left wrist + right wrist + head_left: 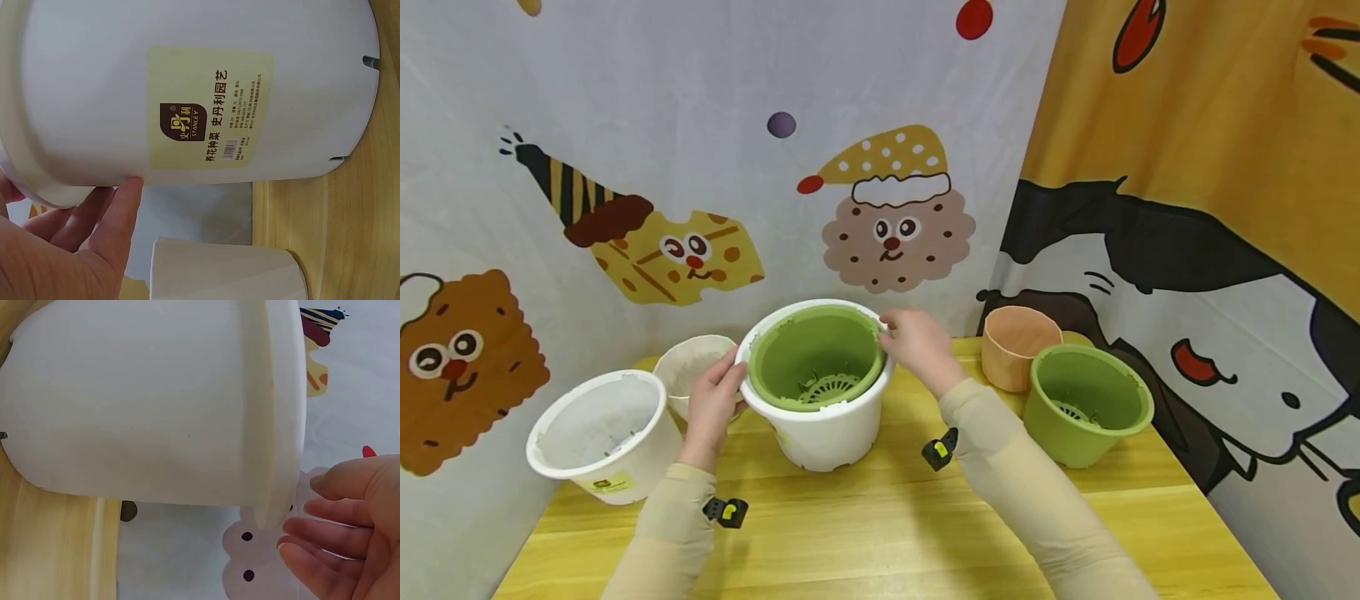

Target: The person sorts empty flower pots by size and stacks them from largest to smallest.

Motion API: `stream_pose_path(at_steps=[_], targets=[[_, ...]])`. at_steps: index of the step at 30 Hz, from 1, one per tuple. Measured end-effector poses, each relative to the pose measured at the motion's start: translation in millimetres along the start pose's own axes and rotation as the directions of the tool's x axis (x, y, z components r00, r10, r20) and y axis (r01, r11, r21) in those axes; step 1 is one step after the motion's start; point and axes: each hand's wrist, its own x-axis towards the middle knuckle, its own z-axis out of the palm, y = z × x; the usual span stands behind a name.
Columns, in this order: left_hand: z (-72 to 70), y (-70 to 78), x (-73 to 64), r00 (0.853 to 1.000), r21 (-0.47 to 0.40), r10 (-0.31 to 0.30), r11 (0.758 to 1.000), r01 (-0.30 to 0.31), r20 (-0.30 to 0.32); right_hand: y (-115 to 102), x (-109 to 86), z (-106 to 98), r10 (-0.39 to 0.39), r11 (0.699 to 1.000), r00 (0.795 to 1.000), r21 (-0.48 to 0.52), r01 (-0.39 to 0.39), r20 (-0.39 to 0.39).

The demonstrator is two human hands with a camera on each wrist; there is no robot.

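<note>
A white flower pot (831, 442) stands at the middle of the table, its yellow-green label (210, 109) facing the left wrist camera. Inside it sits a green pot (816, 350) with a slotted bottom, slightly tilted and below the white rim. My left hand (713, 408) grips the white pot's left rim, fingers under the lip and against the wall. At the opposite rim is my right hand (922, 348), its fingers loosely bent and spread; the right wrist view shows nothing between thumb and fingers, which lie right beside the rim.
Another white pot (655, 446) stands at the left, beside a smaller cream pot (679, 404) behind my left hand. At the right are an orange pot (1006, 367) and a second green pot (1067, 429). A printed curtain (700, 83) hangs behind the wooden table (835, 542).
</note>
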Motion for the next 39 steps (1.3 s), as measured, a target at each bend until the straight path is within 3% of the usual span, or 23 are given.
stream_pose_path(at_steps=[8, 14, 20, 30, 39], targets=[[0.2, -0.5, 0.1, 1.0, -0.005, -0.002, 1.0, 0.002, 0.001, 11.7, -8.2, -2.4, -0.003, 0.993, 1.0, 0.118, 0.003, -0.007], [0.6, -0.5, -0.8, 1.0, -0.01, -0.002, 1.0, 0.002, -0.001, 22.9, -18.2, -2.9, -0.034, 0.98, 0.997, 0.194, 0.046, -0.067], [1.6, -0.9, -0.8, 1.0, -0.01, -0.002, 1.0, 0.002, -0.013, 35.5, -27.0, -4.7, -0.046, 0.974, 0.992, 0.213, 0.071, -0.12], [2.7, -0.3, -0.4, 1.0, -0.011, -0.012, 1.0, 0.012, -0.013, 52.0, -38.7, -8.3, -0.018, 0.976, 0.992, 0.212, 0.045, -0.126], [2.9, -0.5, -0.4, 1.0, -0.008, -0.013, 1.0, 0.013, -0.01, 61.7, -50.0, -8.5, -0.064, 0.972, 0.976, 0.211, 0.108, -0.206]])
